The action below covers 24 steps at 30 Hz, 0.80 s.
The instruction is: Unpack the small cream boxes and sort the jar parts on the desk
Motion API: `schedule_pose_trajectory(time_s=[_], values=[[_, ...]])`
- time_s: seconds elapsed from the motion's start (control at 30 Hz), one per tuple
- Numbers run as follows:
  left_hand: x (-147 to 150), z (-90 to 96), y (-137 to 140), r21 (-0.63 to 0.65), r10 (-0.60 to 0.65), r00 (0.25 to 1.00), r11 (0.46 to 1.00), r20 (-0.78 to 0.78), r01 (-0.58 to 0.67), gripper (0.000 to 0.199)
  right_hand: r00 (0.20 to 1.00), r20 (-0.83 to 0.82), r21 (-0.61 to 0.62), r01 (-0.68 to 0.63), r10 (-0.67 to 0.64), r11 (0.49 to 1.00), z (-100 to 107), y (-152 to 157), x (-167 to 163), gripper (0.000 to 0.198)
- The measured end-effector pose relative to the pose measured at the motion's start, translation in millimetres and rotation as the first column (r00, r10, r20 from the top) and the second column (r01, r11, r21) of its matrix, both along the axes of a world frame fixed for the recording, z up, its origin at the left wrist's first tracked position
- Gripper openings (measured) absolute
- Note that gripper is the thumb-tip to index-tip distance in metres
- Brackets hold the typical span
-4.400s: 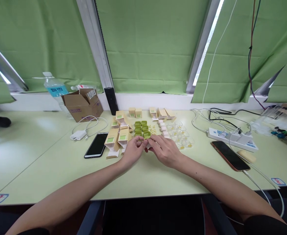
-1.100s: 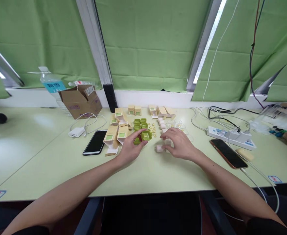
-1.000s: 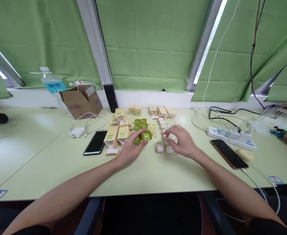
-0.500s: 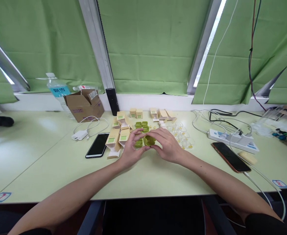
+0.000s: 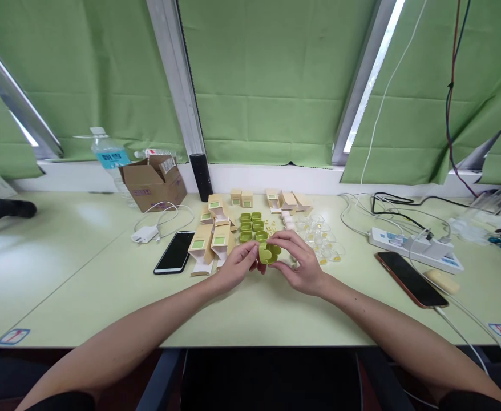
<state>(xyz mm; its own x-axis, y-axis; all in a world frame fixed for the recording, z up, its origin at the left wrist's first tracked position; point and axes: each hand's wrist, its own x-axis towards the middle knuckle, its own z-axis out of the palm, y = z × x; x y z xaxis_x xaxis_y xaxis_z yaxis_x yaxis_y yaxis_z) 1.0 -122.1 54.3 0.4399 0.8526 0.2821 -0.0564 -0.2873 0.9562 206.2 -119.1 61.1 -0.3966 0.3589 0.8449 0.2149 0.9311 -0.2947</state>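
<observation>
A small olive-green plastic case piece (image 5: 269, 253) with rounded edges is held above the near part of the table, tilted so that its hollow shows. My left hand (image 5: 238, 266) pinches its left side between thumb and fingers. From the right, my right hand (image 5: 302, 267) has its thumb at the lower edge and its fingers along the top. Just beyond them, several similar green pieces (image 5: 246, 226) stand in two columns. Tiny yellow parts (image 5: 271, 225) lie beside these, and clear plastic covers with yellow bits (image 5: 318, 237) are spread to the right.
Small cream cartons (image 5: 201, 242), several with open flaps, stand left of the green pieces. A black phone (image 5: 174, 253) lies beside them. Further back are a brown cardboard box (image 5: 154, 185) and a black cylinder (image 5: 201, 177). At right are a power strip (image 5: 415, 250) and another phone (image 5: 411, 279).
The green piece has come slightly nearer and turned, showing more of its hollow. My left fingers have drawn in to its side, and more of the green pieces behind is visible. The view has shifted slightly.
</observation>
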Motion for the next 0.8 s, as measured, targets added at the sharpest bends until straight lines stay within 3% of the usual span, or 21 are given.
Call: schedule_pose_trajectory(time_s=[0.2, 0.4, 0.57, 0.8], values=[[2, -3.1, -3, -0.086, -0.088, 0.991, 0.992, 0.101, 0.097, 0.049, 1.0, 0.024, 0.039, 0.01, -0.01, 0.999, 0, -2, -2, 0.047], [8, -6.8, -8, -0.186, -0.1, 0.958, 0.97, 0.269, 0.154, 0.041, 0.999, 0.039, 0.115, 0.017, -0.021, 0.993, 0, -3, -5, 0.047], [7, -5.7, -11, -0.223, -0.132, 0.951, 0.955, 0.28, 0.198, 0.034, 0.999, 0.047, 0.139, 0.014, -0.02, 0.99, 1, -4, -7, 0.049], [7, -5.2, -10, -0.253, -0.091, 0.96, 0.954, 0.267, 0.161, 0.03, 0.999, 0.054, 0.113, -0.01, 0.004, 0.994, 2, -2, -6, 0.051]])
